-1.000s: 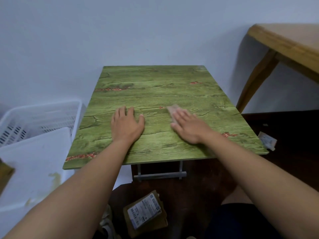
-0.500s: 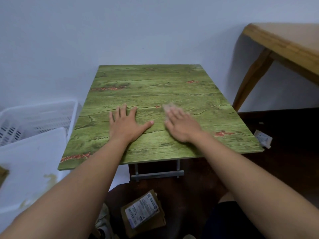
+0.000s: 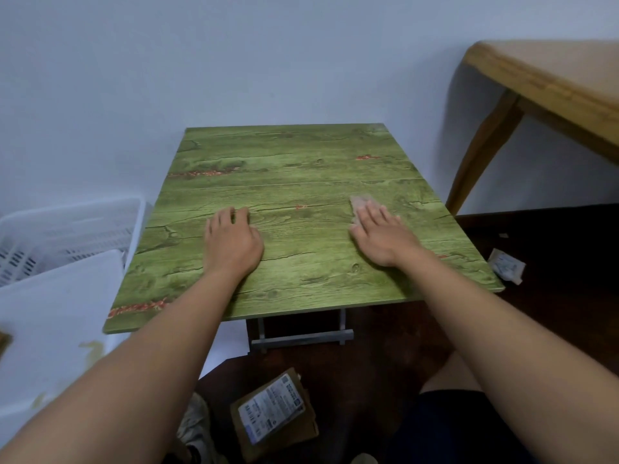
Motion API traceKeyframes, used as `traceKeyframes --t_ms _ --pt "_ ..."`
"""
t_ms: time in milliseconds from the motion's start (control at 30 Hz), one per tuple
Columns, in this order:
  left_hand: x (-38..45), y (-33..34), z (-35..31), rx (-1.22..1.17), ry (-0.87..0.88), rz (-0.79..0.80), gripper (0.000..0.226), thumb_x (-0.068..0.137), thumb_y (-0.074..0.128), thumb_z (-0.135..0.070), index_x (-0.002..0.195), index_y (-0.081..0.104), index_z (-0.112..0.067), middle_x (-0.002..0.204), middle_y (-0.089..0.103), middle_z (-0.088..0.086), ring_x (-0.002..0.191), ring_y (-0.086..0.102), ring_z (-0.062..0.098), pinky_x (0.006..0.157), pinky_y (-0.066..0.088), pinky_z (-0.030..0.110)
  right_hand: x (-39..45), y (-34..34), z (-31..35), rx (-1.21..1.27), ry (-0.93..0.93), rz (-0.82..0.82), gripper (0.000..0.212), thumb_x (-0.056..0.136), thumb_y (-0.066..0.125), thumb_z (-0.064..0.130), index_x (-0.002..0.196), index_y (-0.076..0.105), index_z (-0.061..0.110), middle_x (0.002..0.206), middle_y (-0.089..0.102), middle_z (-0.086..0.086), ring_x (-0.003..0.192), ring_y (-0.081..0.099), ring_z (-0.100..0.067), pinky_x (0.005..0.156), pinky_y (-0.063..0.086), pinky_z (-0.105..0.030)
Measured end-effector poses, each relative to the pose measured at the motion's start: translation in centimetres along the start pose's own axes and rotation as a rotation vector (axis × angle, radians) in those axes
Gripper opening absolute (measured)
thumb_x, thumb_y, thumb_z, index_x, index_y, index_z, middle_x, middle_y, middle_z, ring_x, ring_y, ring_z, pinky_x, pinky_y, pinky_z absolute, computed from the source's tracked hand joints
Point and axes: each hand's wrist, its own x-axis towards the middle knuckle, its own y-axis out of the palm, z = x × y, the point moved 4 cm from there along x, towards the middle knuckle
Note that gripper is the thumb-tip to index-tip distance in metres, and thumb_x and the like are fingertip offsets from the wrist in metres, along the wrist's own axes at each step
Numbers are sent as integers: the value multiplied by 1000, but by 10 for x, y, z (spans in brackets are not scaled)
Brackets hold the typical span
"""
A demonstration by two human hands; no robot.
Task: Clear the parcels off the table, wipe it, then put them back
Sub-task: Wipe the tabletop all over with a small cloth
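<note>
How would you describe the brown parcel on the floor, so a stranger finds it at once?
Start from the green table and look down past its near edge to the dark floor. The parcel lies there between the person's forearms. It is flat brown cardboard with a white printed label, unlike the small white packet right of the table.

looks like a plain room in a home, a spare corner used for sorting post: a low folding table (image 3: 301,195) with a green wood-grain top stands against a bare pale wall (image 3: 234,61), a taller wooden table (image 3: 552,78) juts in at 2 o'clock, white plastic crates (image 3: 67,236) sit at 9 o'clock, the floor is dark wood (image 3: 552,313), a brown labelled parcel (image 3: 274,413) lies on it at 6 o'clock and a small white packet (image 3: 506,265) at 3 o'clock
</note>
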Motion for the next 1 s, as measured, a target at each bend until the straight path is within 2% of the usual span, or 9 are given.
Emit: traceKeyframes --t_ms 200,267,333,433,533,600,733,800,1000 --pt "0 -13 11 -341 -132 -199 34 104 33 -25 99 57 0 105 58 22 104 48 33 90 34 41 -51 21 116 -79 -643 9 61 102 13 53 154 -8 30 161 -13 5 147 -12 -13 117 -9 -37" --pt "-2 -17 15 -399 -184 -239 35 104 34 -24 83 52 -3 95 57 24 99 48 34 85 32 41 -44 20 118 -103 -655 43 59 102 11 52 154 -5 28 161 -10 6 147 -10 -11 118 -7 -36" --pt "-2 -19 16 -399 -214 -237 34 104 32 -21 79 50 -6 95 56 24 100 48 35 86 32 41 -22 8 103 -68 -462 36 60 102 7 52 154 -5 25 161 -11 4 149 -7 -15 118 -3 -38" --pt "-4 -20 15 -424 -260 -222 35 103 30 -15 88 56 4 102 54 25 104 47 35 90 32 42 -15 6 106 -59 -350 -26 62 101 12 50 154 -11 25 161 -14 -1 149 -8 -20 118 -3 -40" --pt "-5 -24 15 -465 -261 -253 34 101 32 -9 92 57 12 104 54 29 106 47 37 92 31 41 -54 21 149 -115 -683 9 62 102 17 47 155 -8 25 162 -13 0 148 -12 -17 119 -6 -38" --pt "-5 -24 15 -482 -263 -249 32 101 32 -8 94 57 11 106 53 28 107 47 36 92 32 38 -56 18 148 -147 -752 41 59 104 17 45 155 -4 23 162 -10 1 148 -9 -15 120 -4 -36" --pt "-6 -19 9 -470 -176 -166 26 96 42 -13 114 53 1 117 52 15 113 47 29 95 36 35 -14 -1 107 -39 -396 40 56 103 6 48 153 -9 26 161 -12 1 149 -6 -18 118 -3 -38" --pt "-6 -16 4 -398 -92 -112 35 94 46 -20 124 50 -3 124 52 13 119 45 28 100 36 40 -15 2 106 -47 -364 24 57 103 7 48 153 -11 26 161 -15 0 149 -9 -20 117 -6 -39" --pt "-2 -11 2 -293 -77 -77 40 96 44 -29 131 49 -11 133 49 15 125 41 31 104 30 42 -71 25 137 -150 -769 60 57 104 16 43 155 -4 27 162 -11 2 147 -13 -14 118 -8 -35"
